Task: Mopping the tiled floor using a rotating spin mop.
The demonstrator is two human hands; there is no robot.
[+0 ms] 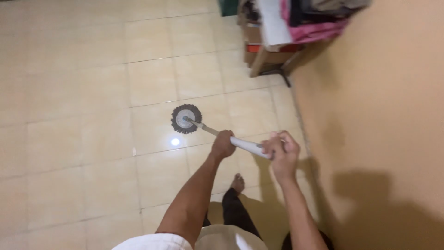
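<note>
Tiled floor (92, 139): both hands grip mop handle (245, 146).

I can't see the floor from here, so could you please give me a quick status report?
Left hand and right hand both gripping mop handle. Round mop head flat on tiled floor. Wall close on the right, cluttered shelf ahead.
</note>
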